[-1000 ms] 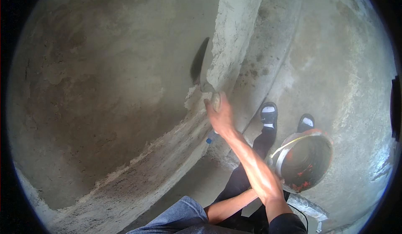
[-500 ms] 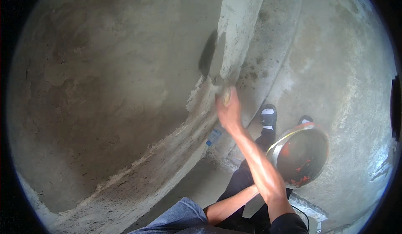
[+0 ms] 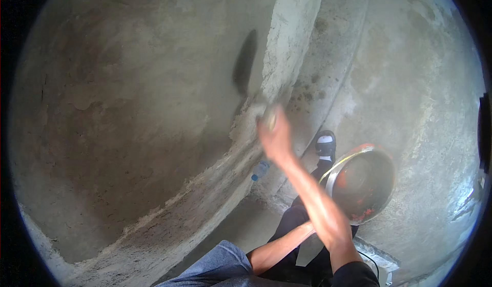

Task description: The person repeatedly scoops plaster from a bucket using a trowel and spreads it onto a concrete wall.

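Note:
My right hand (image 3: 277, 137) is closed around the pale handle of a trowel (image 3: 271, 120), beside the rough lower edge of a plastered wall (image 3: 128, 107). Hand and tool are smeared by motion, and the blade hardly shows. A dark, long shadow (image 3: 245, 64) falls on the wall to its left. My left forearm (image 3: 279, 248) passes under the right one, which hides the left hand. Just right of the crossed arms is a round bucket (image 3: 363, 187) with orange-red stains inside and a yellowish strip along its rim. Whether the left hand holds it cannot be seen.
A clear plastic bottle (image 3: 260, 170) with a blue cap lies at the wall's foot. My foot in a dark sandal (image 3: 325, 146) stands on the concrete floor (image 3: 410, 102) beyond the bucket. At the lower right are a grey block (image 3: 378, 256) and a thin black cable (image 3: 371, 263).
My right hand has shifted slightly left, and the trowel's grey blade, visible before, has turned out of clear sight. The shadow has slid left. The bucket has moved a little left.

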The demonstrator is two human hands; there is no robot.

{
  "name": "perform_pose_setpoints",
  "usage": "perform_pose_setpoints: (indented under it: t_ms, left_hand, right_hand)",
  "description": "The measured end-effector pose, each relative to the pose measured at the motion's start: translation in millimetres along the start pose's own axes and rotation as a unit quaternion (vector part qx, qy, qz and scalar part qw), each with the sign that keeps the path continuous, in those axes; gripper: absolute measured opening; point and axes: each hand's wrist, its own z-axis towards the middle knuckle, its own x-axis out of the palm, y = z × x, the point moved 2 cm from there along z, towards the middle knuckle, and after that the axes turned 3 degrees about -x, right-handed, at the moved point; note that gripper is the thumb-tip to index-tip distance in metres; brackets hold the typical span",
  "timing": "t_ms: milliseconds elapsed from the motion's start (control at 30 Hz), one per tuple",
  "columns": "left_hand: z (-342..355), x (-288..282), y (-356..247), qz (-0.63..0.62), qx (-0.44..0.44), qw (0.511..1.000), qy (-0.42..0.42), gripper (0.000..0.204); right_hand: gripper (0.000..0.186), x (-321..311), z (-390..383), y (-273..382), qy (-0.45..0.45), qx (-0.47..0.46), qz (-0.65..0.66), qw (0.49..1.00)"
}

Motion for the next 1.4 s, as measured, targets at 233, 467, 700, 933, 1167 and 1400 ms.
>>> perform_pose_setpoints:
  t_ms: [233, 467, 700, 933, 1167, 1400]
  left_hand:
    - [-4, -5, -5, -0.012, 0.009, 1.0, -0.002, 0.035]
    - [-7, -9, -14, -0.013, 0.019, 1.0, -0.002, 0.035]
    - [-5, -12, -16, -0.028, 0.017, 0.999, -0.006, 0.035]
    - [-6, -12, -19, -0.043, 0.02, 0.999, -0.01, 0.035]
    - [-6, -8, -18, -0.058, 0.025, 0.998, -0.004, 0.035]
    - [-3, -3, -26, -0.074, 0.038, 0.997, 0.004, 0.035]
  right_hand:
    - [0.028, 26, 8, 48, 0.118, 0.008, -0.067, 0.991]
    - [0.024, 7, -9, 34, 0.078, 0.069, 0.002, 0.995]
    - [0.031, 25, 19, 56, 0.096, -0.013, -0.108, 0.989]
    - [0.024, 21, -38, 30, 0.077, -0.045, -0.002, 0.996]
    - [0.032, -12, 64, 45, -0.015, 0.016, -0.049, 0.999]
    - [0.025, 8, -11, 61, 0.105, -0.048, -0.012, 0.993]
